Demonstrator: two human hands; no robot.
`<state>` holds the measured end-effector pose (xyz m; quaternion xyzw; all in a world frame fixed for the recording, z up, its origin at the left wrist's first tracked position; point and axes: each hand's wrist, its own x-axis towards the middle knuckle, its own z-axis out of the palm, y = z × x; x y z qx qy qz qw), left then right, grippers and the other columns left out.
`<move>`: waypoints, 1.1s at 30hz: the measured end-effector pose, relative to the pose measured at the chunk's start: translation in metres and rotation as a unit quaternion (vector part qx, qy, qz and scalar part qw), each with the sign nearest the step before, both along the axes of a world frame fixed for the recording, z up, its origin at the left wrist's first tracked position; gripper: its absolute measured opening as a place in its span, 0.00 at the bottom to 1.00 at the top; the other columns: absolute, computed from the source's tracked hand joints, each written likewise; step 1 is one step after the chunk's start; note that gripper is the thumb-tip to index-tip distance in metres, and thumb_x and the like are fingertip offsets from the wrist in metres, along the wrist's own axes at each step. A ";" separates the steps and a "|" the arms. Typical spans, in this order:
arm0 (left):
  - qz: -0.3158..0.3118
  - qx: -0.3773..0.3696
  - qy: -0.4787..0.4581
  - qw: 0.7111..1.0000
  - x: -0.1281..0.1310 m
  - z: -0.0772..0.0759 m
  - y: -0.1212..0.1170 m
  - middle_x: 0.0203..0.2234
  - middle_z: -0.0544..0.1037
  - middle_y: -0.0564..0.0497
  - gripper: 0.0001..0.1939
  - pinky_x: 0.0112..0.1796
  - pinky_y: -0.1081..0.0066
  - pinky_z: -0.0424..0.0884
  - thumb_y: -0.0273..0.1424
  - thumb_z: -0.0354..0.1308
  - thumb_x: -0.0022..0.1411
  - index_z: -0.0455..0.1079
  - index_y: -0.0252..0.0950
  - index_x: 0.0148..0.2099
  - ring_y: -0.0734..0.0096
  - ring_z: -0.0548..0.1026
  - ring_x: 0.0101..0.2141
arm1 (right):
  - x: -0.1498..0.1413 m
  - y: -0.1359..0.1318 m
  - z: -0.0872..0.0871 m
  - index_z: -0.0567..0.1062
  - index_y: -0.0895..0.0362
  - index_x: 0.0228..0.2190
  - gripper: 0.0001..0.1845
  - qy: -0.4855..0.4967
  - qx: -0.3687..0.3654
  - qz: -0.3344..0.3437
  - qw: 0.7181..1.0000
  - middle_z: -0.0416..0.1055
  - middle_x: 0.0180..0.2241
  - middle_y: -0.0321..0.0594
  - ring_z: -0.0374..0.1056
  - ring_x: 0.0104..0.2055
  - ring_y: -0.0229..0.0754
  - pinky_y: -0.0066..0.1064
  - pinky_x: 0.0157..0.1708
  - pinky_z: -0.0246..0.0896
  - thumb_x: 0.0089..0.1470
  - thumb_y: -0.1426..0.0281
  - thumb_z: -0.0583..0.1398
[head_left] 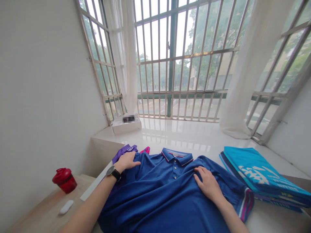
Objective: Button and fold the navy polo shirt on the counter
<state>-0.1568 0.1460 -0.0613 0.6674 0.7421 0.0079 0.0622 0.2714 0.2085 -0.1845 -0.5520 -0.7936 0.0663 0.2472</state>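
Note:
A blue polo shirt (155,194) lies spread out in front of me, its collar pointing toward the window and its surface wrinkled. The collar and the right sleeve cuff carry striped trim. My left hand (127,161) rests on the shirt's left shoulder, thumb apart from the fingers, with a watch (113,172) on the wrist. On the chest, right of the buttons, my right hand (207,183) lies with its fingers spread on the fabric. Beyond my left hand, a purple garment (123,152) and a bit of pink cloth (145,149) show from behind the shirt.
To the right is a stack of folded shirts (262,168), bright blue on top. A red lidded cup (64,180) and a small white object (66,207) stand on the wooden surface at left. A white box (127,125) sits by the barred window (170,64).

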 end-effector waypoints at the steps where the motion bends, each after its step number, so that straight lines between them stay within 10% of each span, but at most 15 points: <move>1: 0.004 -0.011 0.006 1.000 0.001 -0.007 0.005 0.47 0.77 0.41 0.26 0.45 0.63 0.71 0.48 0.60 0.55 0.70 0.36 0.51 0.50 0.75 0.48 | 0.000 -0.001 0.001 0.76 0.56 0.47 0.21 0.001 0.001 0.001 1.000 0.71 0.52 0.48 0.66 0.55 0.51 0.43 0.55 0.61 0.60 0.60 0.51; 13: 0.006 -0.033 0.024 0.999 0.000 -0.031 0.042 0.61 0.65 0.37 0.48 0.53 0.59 0.66 0.49 0.68 0.45 0.59 0.36 0.65 0.45 0.67 0.58 | 0.000 0.000 0.000 0.76 0.56 0.46 0.19 0.004 0.008 -0.005 1.000 0.72 0.52 0.47 0.66 0.54 0.51 0.43 0.54 0.62 0.60 0.61 0.52; 20: -0.047 -0.063 0.037 0.996 0.018 -0.017 0.049 0.46 0.79 0.45 0.22 0.46 0.64 0.71 0.41 0.66 0.51 0.74 0.40 0.48 0.52 0.77 0.47 | -0.002 -0.003 0.006 0.76 0.56 0.46 0.20 -0.003 -0.004 -0.007 1.000 0.71 0.52 0.48 0.66 0.54 0.51 0.43 0.54 0.62 0.60 0.61 0.51; 26: -0.062 0.045 0.034 0.996 0.023 0.025 0.038 0.45 0.79 0.44 0.16 0.46 0.63 0.69 0.42 0.50 0.67 0.72 0.41 0.50 0.55 0.76 0.48 | -0.001 -0.003 0.005 0.75 0.59 0.50 0.24 -0.019 -0.018 -0.009 1.000 0.70 0.55 0.50 0.64 0.57 0.52 0.44 0.58 0.59 0.61 0.60 0.49; 33: 0.058 0.141 0.122 0.981 -0.049 0.079 0.039 0.43 0.79 0.42 0.16 0.43 0.62 0.68 0.39 0.48 0.69 0.72 0.39 0.49 0.54 0.76 0.44 | -0.005 -0.005 0.006 0.67 0.60 0.60 0.30 -0.068 -0.022 -0.009 0.997 0.67 0.59 0.48 0.61 0.61 0.52 0.45 0.61 0.56 0.62 0.59 0.48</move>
